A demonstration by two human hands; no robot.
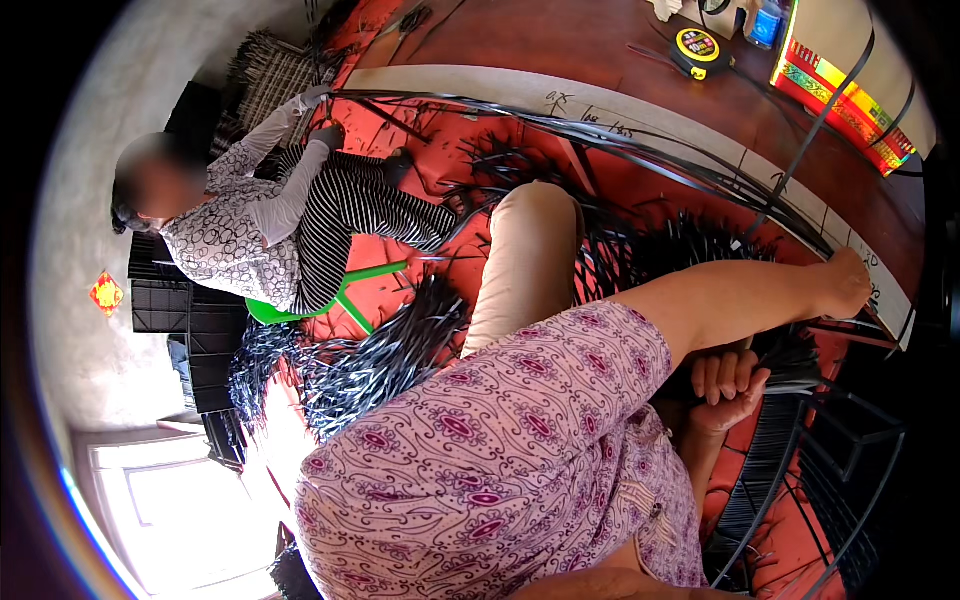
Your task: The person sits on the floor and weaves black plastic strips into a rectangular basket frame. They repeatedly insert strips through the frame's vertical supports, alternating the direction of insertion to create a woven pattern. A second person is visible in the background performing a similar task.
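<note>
My two hands are close together at the right, partly hidden in shadow behind my bent arm and patterned sleeve. My left hand (722,375) has its fingers curled closed. Just below it, touching or nearly so, my right hand (733,408) is also closed, its thumb side showing. Whatever they grip is hidden. Beside them sticks out a bundle of black flat strips (790,362). Below and to the right stands a black wire frame (850,440), with dense black strips (752,490) along one side.
A wooden table (560,45) bears a tape measure (698,52), a bottle (765,24) and a colourful box (840,95). Long black strips (600,140) run along its edge. Cut strips (385,360) heap on the red floor. At the left, a co-worker (250,210) sits on a green stool (355,312).
</note>
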